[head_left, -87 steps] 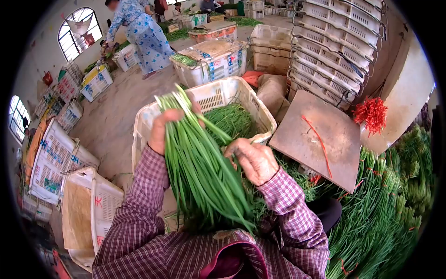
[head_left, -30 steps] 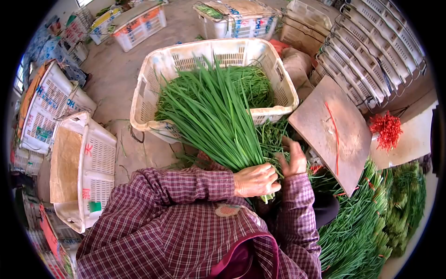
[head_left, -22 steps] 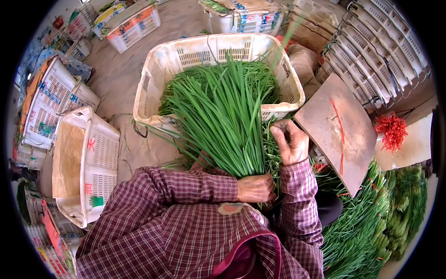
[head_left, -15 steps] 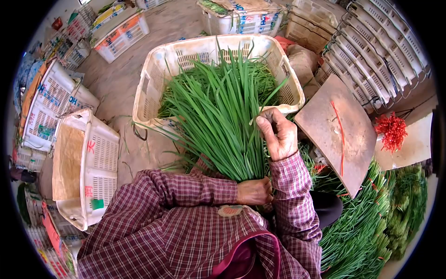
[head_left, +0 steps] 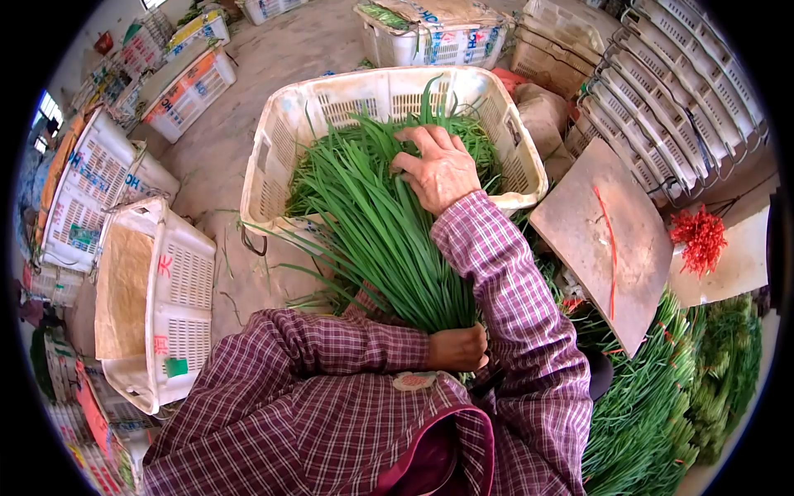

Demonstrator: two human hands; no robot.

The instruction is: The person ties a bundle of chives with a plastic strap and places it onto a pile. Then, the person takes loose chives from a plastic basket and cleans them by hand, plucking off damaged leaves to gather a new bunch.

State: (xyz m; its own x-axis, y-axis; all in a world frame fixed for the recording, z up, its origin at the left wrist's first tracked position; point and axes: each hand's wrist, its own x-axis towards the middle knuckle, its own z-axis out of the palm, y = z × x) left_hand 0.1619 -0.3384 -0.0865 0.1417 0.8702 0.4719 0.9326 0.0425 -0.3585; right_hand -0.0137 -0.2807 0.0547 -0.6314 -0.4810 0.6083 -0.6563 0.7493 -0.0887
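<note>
A fanned bunch of long green garlic chives (head_left: 405, 248) lies slanted in front of me, its leaf tips over a white plastic crate (head_left: 273, 182). My left hand (head_left: 459, 348) is closed around the lower end of the bunch, near my body. Over the upper leaves rests my right hand (head_left: 440, 170), fingers bent and thumb apart from the index finger, touching the blades. More loose chives lie inside the crate, partly hidden under the bunch.
At right, a tilted board (head_left: 612, 240) carries a red tie strip (head_left: 606, 240); a cluster of red ties (head_left: 699, 238) hangs beyond it. Tied chive bundles (head_left: 637, 422) lie below. Stacked crates (head_left: 670, 99) stand far right, and a paper-lined crate (head_left: 186, 306) stands at left.
My right hand has moved up and left from beside the bunch onto its upper leaves, its fingers spreading from a pinch. My left hand keeps its hold on the lower end.
</note>
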